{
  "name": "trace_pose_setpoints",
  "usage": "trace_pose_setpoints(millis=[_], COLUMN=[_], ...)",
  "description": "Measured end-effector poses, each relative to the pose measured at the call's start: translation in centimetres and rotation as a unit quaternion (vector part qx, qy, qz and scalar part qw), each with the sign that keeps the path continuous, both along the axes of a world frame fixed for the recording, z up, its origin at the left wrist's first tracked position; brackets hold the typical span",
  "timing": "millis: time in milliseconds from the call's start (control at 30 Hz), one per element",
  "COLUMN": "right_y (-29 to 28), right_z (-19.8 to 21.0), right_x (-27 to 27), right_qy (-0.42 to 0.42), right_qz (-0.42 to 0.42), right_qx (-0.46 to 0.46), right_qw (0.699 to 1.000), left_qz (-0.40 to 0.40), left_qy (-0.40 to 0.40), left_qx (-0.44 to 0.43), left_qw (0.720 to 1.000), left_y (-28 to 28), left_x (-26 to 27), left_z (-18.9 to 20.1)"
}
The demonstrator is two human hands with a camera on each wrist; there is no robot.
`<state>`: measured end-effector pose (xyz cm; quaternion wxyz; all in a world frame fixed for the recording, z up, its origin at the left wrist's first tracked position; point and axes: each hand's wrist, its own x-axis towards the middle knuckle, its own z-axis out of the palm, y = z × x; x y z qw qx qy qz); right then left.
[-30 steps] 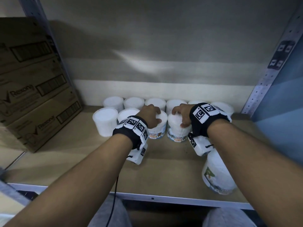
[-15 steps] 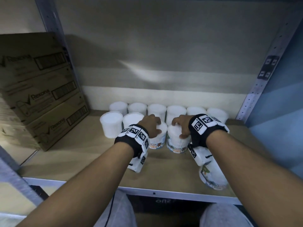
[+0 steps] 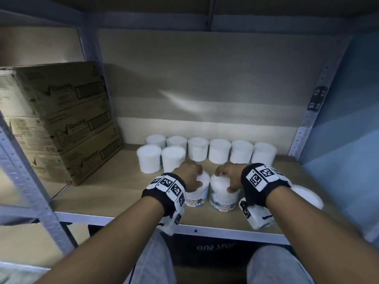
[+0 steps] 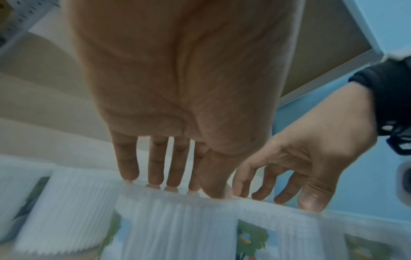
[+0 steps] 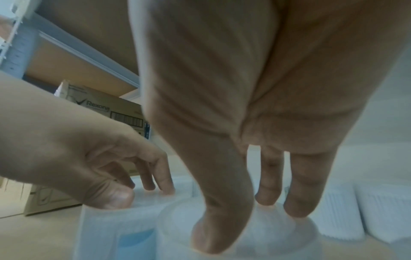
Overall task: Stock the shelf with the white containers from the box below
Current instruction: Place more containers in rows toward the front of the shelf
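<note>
**A:** What are the hands doing at this moment?

**B:** I am seeing both of them on the wooden shelf board [image 3: 114, 193]. The left hand [image 3: 189, 177] is gripping from above one round white plastic tub of cotton buds [image 3: 198, 194], its fingers [image 4: 129, 158] and thumb curling down over the lid rim. The right hand [image 3: 230, 176] is doing the same on a second tub with a picture label [image 3: 223, 198], with the thumb [image 5: 218, 207] pressing on the near side of the lid and the fingers reaching over the far side.

**A:** Where are these two tubs sitting?

**B:** They are standing upright, side by side and almost touching, in front of the back row of six white tubs [image 3: 219, 150], near the front edge of the board. Two more white tubs [image 3: 161, 160] are standing just in front of that row, at its left end, and the left-hand tub is sitting near them.

**A:** Anything else?

**B:** One more white tub [image 3: 307, 195] is showing partly behind the right wrist band; I cannot tell how it is lying. The stacked brown cardboard cartons [image 3: 67, 121] are standing left of the back row.
</note>
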<state>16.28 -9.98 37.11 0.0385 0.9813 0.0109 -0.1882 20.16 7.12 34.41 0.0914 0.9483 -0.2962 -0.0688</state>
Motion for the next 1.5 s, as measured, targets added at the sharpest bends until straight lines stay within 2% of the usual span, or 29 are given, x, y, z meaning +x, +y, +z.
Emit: trace_pose_setpoints(millis=[267,667,833,967,1067,1167,1500], right_y=[0.1,-0.3,-0.2,1.0,2.5,4.1,8.8], right_z=[0.4,0.8,1.5,1.9,2.3,2.9,2.2], right_x=[-3.2,-4.2,-3.3,-1.2,1.5,4.5,15.3], right_qy=[0.007,0.030,-0.026,-0.072,-0.098,-0.116,-0.078], right_qz=[0.013,0.002,-0.016,-0.013,-0.012,-0.008,0.004], right_qx=[0.010,0.040,0.108,0.169,0.202,0.215,0.171], right_qw=[1.000,0.999,0.994,0.983,0.974,0.970,0.982], left_qz=[-0.008,-0.033,-0.027,0.017,0.051,0.086,0.150], left_qy=[0.004,0.013,0.029,0.026,0.008,0.022,0.001], left_qx=[-0.026,-0.042,-0.092,-0.137,-0.125,-0.098,-0.032], left_qw=[1.000,0.998,0.995,0.990,0.991,0.991,0.988], left_y=[0.7,0.2,0.4,1.6,3.0,4.7,8.5], left_x=[-2.8,-3.1,-1.6,0.3,2.7,5.4,14.3], left_z=[0.1,-0.2,1.0,2.0,2.6,3.0,3.6])
